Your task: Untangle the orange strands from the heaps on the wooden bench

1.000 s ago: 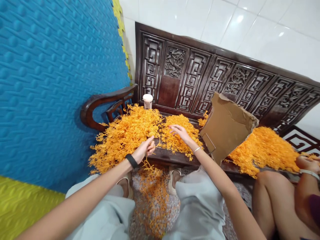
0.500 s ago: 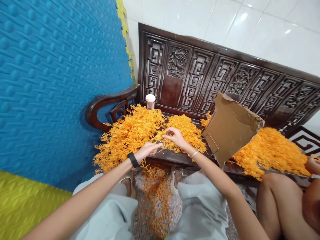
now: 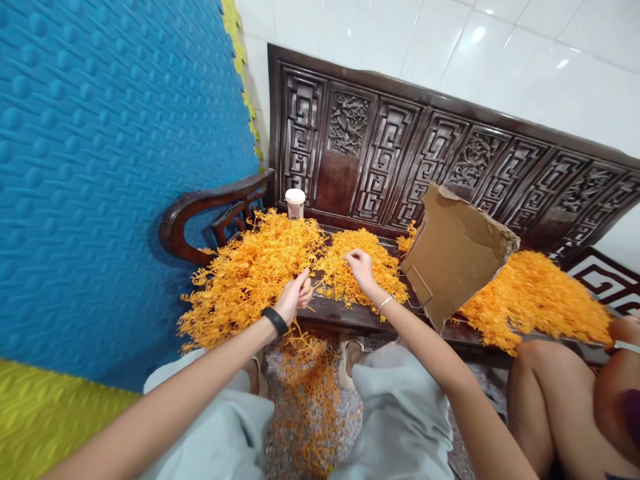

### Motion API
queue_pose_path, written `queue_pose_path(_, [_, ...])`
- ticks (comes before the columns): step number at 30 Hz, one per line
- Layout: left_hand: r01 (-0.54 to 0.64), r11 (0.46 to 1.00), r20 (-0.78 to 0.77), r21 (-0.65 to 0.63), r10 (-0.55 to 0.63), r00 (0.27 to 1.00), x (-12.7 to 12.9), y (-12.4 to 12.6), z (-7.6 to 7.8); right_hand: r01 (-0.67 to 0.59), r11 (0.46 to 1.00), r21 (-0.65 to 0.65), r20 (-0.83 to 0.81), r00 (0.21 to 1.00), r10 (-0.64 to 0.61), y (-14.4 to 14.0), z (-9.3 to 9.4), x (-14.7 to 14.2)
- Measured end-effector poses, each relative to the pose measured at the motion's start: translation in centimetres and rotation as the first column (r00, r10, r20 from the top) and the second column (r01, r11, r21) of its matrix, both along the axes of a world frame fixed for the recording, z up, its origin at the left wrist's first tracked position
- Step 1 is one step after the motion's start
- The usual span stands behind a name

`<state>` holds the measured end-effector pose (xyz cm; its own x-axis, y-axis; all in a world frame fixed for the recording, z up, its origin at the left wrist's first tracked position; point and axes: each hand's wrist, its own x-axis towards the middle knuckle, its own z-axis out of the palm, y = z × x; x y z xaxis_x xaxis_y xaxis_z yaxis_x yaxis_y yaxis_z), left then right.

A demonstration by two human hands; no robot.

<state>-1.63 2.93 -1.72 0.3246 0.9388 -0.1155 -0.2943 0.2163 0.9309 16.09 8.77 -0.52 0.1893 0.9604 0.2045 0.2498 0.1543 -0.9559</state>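
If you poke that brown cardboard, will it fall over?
Probably. The cardboard leans tilted on the bench with nothing visibly bracing it. It looks thin and light, with a torn top edge, so a push would likely tip or bend it onto the orange sprigs.

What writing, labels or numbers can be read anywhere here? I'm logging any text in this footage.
None can be read.
The small white-lidded cup on the bench has a band too small and blurred to tell.
The cardboard piece shows no print.
The black wristband on the left hand shows no display.
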Motion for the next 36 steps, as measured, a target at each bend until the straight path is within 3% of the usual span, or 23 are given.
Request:
queue_pose_path(8, [-0.130,0.985,0.063,-0.115,0.138,0.988,3.7,0.1,1.0,0.253,0.967,-0.001,0.090,0.964,-0.252,2.3,-1.3,-0.1])
queue_pose_path(11, [-0.204,0.968,0.074,-0.147,0.216,0.974,5.0,0.0,1.7,0.372,0.928,0.020,0.055,0.926,-0.373,3.7,-1.1,0.4])
queue_pose_path(14, [-0.238,0.953,0.077,-0.185,0.256,0.964,5.4,-1.4,2.1,0.503,0.864,0.011,0.002,0.864,-0.503,4.9,-0.4,3.0])
queue_pose_path(16, [-0.143,0.963,0.090,-0.228,0.167,0.982,5.1,-2.9,2.2,0.576,0.817,0.001,-0.024,0.817,-0.576,5.4,-0.3,5.6])
queue_pose_path(18, [0.035,0.970,0.136,-0.241,-0.002,0.991,4.4,-4.3,2.3,0.606,0.795,-0.013,-0.046,0.794,-0.606,5.5,-0.9,7.8])
queue_pose_path(21, [0.191,0.971,0.166,-0.144,-0.167,0.972,3.4,-5.3,2.4,0.556,0.828,-0.073,-0.082,0.824,-0.561,5.4,-2.6,9.2])
queue_pose_path(25, [0.223,0.974,0.051,-0.030,-0.221,0.974,2.1,-4.4,2.0,0.479,0.866,-0.145,-0.139,0.857,-0.497,5.6,-4.4,8.9])
queue_pose_path(29, [0.223,0.975,-0.050,-0.024,-0.224,0.973,0.7,-2.6,1.3,0.436,0.885,-0.163,-0.154,0.875,-0.459,5.9,-4.4,8.1])
queue_pose_path(32, [0.242,0.970,-0.121,-0.030,-0.244,0.962,-0.4,-1.3,0.8,0.417,0.903,-0.106,-0.132,0.894,-0.428,5.2,-3.5,6.6])
queue_pose_path(34, [0.274,0.962,-0.174,-0.023,-0.273,0.946,-0.9,-0.7,0.6,0.266,0.963,-0.051,-0.100,0.958,-0.270,4.1,-2.5,5.0])
queue_pose_path(35, [0.288,0.958,-0.194,-0.013,-0.285,0.939,-1.1,-0.5,0.5,0.103,0.994,-0.043,-0.078,0.991,-0.106,3.4,-1.9,4.1])
queue_pose_path(36, [0.296,0.955,-0.205,0.000,-0.290,0.935,-1.2,-0.4,0.5,-0.116,0.992,-0.058,-0.056,0.992,0.113,2.6,-1.2,3.1])
